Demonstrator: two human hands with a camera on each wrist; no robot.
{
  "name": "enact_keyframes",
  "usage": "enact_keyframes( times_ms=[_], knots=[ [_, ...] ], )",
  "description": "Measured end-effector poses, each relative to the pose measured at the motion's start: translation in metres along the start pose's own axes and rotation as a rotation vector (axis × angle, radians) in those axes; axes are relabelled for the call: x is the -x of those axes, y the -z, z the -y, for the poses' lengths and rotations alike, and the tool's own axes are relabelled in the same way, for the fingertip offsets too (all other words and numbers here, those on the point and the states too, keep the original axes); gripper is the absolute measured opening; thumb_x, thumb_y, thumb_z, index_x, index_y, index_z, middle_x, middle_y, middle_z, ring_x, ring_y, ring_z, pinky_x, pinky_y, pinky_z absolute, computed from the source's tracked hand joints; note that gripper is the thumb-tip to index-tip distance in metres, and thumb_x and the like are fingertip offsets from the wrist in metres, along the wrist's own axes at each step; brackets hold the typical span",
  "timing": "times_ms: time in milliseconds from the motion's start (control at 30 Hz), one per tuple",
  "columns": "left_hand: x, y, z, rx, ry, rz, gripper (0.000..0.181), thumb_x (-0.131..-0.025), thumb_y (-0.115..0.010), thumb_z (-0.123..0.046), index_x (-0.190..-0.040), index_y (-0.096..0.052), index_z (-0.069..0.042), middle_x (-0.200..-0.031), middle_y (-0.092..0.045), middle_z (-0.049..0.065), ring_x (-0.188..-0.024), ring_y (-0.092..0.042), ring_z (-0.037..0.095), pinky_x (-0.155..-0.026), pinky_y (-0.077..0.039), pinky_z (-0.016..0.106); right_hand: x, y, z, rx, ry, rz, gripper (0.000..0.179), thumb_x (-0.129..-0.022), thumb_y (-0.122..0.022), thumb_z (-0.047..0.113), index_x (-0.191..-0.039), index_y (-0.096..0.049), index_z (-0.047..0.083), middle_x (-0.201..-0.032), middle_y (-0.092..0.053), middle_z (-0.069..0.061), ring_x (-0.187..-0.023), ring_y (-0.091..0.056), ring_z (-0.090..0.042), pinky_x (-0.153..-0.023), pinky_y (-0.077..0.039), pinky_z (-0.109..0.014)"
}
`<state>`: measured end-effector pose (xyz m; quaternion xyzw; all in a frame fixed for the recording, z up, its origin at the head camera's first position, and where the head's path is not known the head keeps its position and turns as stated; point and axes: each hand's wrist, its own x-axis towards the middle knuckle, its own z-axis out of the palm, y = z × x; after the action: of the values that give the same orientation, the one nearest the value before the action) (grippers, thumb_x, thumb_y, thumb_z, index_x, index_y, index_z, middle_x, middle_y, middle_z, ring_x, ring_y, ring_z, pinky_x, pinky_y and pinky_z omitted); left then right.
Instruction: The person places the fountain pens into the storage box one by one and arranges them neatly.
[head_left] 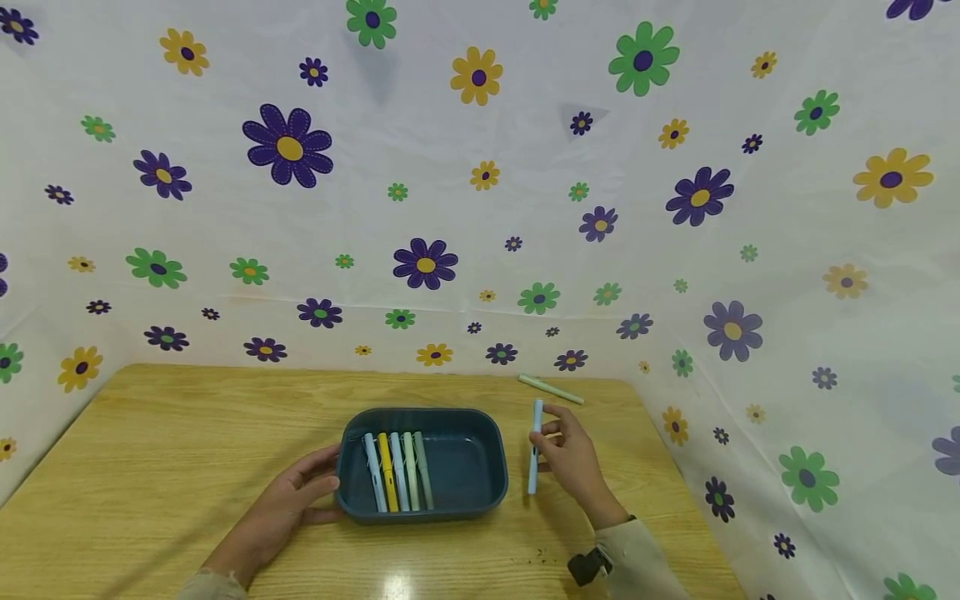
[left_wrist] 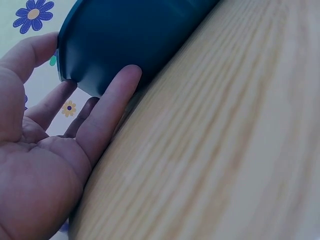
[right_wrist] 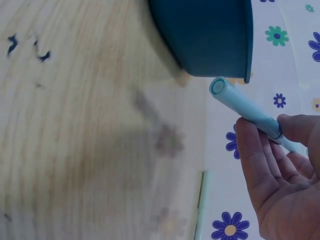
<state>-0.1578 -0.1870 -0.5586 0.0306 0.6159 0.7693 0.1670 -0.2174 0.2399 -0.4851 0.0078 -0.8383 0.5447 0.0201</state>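
Note:
My right hand [head_left: 572, 454] pinches a light blue capped pen [head_left: 537, 417] between thumb and fingers, to the right of a dark blue box [head_left: 442, 517]. In the right wrist view this pen [right_wrist: 245, 106] points its blunt end toward the box. Inside the box's left half, several pens lie side by side: light blue ones, a yellow pen [head_left: 386, 468], a pale green pen [head_left: 411, 475] and a grey-green pen [head_left: 424, 475]. Against the box's left end rests my left hand [head_left: 283, 504], its fingers extended and fingertips on the outer wall, as the left wrist view shows.
A pale green pen [head_left: 551, 389] lies on the wooden table [head_left: 225, 425] near its back edge, behind my right hand. Flowered cloth [head_left: 420, 208] hangs behind and to the right. Small dark marks [head_left: 538, 557] dot the tabletop near the front.

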Motion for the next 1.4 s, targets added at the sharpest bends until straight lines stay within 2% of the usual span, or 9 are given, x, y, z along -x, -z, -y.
enact_keyframes(
  times_ms=[333, 600, 767, 933, 1100, 1167, 1400],
  knots=[
    [-0.001, 0.002, 0.001, -0.012, 0.005, -0.024, 0.067, -0.105, -0.062, -0.020, -0.162, -0.030, -0.007, -0.156, -0.036, 0.024, -0.122, -0.062, 0.022, -0.094, -0.059, 0.052, 0.001, -0.009, 0.020, 0.009, 0.114, -0.040, 0.053, -0.100, -0.069, 0.008, -0.149, -0.050, 0.014, -0.107, -0.064, -0.017, -0.081, -0.065, -0.020, -0.065, -0.065, -0.044],
    [-0.001, 0.002, 0.001, -0.023, 0.000, -0.017, 0.067, -0.105, -0.062, -0.021, -0.162, -0.030, -0.007, -0.155, -0.035, 0.026, -0.121, -0.061, 0.026, -0.093, -0.060, 0.052, -0.001, -0.025, 0.033, -0.046, 0.119, -0.006, 0.053, -0.099, -0.069, 0.007, -0.148, -0.052, 0.018, -0.108, -0.064, -0.015, -0.082, -0.065, -0.022, -0.066, -0.064, -0.051],
    [-0.002, 0.003, 0.001, -0.019, 0.014, -0.035, 0.067, -0.104, -0.063, -0.021, -0.162, -0.031, -0.008, -0.154, -0.037, 0.024, -0.121, -0.062, 0.025, -0.094, -0.059, 0.052, -0.003, -0.037, 0.043, -0.047, 0.141, 0.027, 0.052, -0.100, -0.068, 0.007, -0.148, -0.052, 0.017, -0.108, -0.064, -0.016, -0.083, -0.065, -0.022, -0.066, -0.064, -0.054],
    [-0.001, 0.003, 0.001, -0.004, 0.021, -0.026, 0.068, -0.104, -0.063, -0.020, -0.162, -0.030, -0.007, -0.157, -0.034, 0.025, -0.123, -0.060, 0.026, -0.095, -0.059, 0.052, -0.004, -0.054, 0.052, 0.013, 0.117, 0.087, 0.047, -0.101, -0.068, 0.009, -0.145, -0.053, 0.014, -0.106, -0.064, -0.015, -0.081, -0.065, -0.022, -0.062, -0.064, -0.045],
    [0.001, 0.001, 0.001, -0.001, 0.019, -0.010, 0.069, -0.106, -0.061, -0.020, -0.163, -0.026, -0.004, -0.160, -0.030, 0.027, -0.128, -0.057, 0.028, -0.096, -0.059, 0.051, -0.003, -0.074, 0.055, 0.085, 0.077, 0.178, 0.044, -0.101, -0.065, 0.007, -0.142, -0.050, 0.003, -0.103, -0.064, -0.013, -0.081, -0.065, -0.022, -0.063, -0.063, -0.046],
    [0.002, 0.000, 0.000, 0.001, 0.018, -0.011, 0.069, -0.105, -0.062, -0.020, -0.163, -0.026, -0.005, -0.160, -0.030, 0.027, -0.129, -0.056, 0.030, -0.096, -0.059, 0.051, -0.002, -0.082, 0.056, 0.109, 0.065, 0.208, 0.042, -0.101, -0.065, 0.006, -0.140, -0.051, 0.000, -0.101, -0.064, -0.012, -0.079, -0.064, -0.020, -0.061, -0.063, -0.042],
    [-0.001, 0.000, -0.001, 0.003, 0.019, -0.022, 0.070, -0.104, -0.064, -0.020, -0.162, -0.028, -0.005, -0.158, -0.032, 0.028, -0.129, -0.056, 0.032, -0.095, -0.059, 0.052, -0.003, -0.102, 0.054, 0.212, 0.019, 0.252, 0.039, -0.098, -0.069, 0.004, -0.133, -0.054, -0.003, -0.097, -0.061, -0.010, -0.067, -0.060, -0.018, -0.052, -0.057, -0.032]
  ],
)
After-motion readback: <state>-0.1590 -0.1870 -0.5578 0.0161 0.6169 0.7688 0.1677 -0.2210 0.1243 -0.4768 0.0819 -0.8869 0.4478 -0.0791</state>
